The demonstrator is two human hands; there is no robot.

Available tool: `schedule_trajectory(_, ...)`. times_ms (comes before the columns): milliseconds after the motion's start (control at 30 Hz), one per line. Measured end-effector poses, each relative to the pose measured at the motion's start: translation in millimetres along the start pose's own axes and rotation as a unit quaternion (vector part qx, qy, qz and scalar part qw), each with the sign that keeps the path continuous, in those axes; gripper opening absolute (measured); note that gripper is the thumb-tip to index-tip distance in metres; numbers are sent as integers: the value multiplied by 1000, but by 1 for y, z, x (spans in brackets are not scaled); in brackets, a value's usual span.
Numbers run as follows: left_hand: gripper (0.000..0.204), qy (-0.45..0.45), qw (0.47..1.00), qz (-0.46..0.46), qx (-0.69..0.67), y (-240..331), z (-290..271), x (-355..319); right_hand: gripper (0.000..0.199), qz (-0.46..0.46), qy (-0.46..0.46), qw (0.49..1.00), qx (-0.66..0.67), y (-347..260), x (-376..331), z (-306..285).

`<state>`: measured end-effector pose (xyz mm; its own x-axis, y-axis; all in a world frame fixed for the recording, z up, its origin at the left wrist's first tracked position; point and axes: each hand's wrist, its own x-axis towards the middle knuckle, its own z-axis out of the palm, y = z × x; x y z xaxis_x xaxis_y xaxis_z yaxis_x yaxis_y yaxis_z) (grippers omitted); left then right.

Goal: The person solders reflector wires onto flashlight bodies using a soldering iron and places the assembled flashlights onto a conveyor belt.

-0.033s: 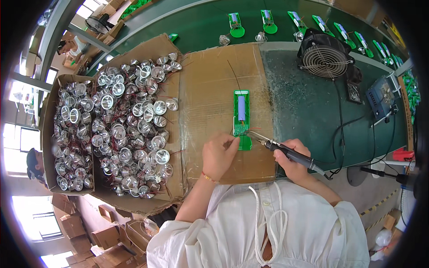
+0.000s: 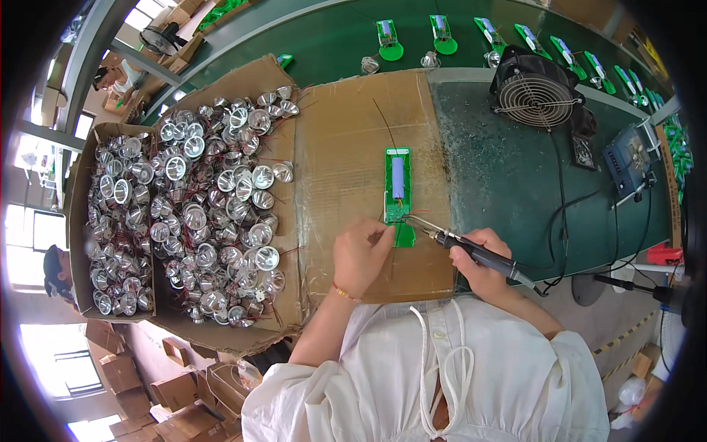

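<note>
A green plastic casing (image 2: 388,173) lies lengthwise on the cardboard sheet in front of me, with a blue-violet cylindrical battery (image 2: 398,178) inside it. Below the battery sits a small green circuit board (image 2: 396,214) with short coloured wires. My right hand (image 2: 482,259) grips a soldering iron (image 2: 482,254) by its dark handle, and the bent metal tip reaches the board's right side. On the other side, my left hand (image 2: 362,254) is closed in a pinch beside the casing's lower end. Whatever its fingertips hold is too small to make out.
Cardboard boxes (image 2: 294,221) full of silver reflector cups with red wires stand at left. A black fan (image 2: 536,99) and a blue soldering station (image 2: 627,158) sit at right, with a cable (image 2: 563,214) running across the green bench. Several green casings (image 2: 443,37) line the far side.
</note>
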<state>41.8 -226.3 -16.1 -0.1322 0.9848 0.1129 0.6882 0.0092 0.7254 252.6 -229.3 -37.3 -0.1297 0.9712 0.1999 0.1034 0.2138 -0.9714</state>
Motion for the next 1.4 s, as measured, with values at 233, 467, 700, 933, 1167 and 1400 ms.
schedule_trajectory(233,10,-7,1000,-12,-15,1,1,2,16,14,11,999,26,0,2,3)
schedule_trajectory(467,11,-8,1000,-7,-10,-1,2,3,17,47,50,995,78,-8,0,0)
schedule_trajectory(700,13,-5,1000,-17,-5,3,0,4,18,40,44,995,74,-3,-4,-3)
schedule_trajectory(933,11,24,997,17,-70,5,-8,-2,17,49,42,994,84,-2,-6,-4)
schedule_trajectory(1167,14,8,963,-179,-200,7,-9,-1,16,56,26,993,101,-6,1,2)
schedule_trajectory(1400,15,21,996,-67,-61,7,-7,-3,16,72,12,994,86,-5,8,8)
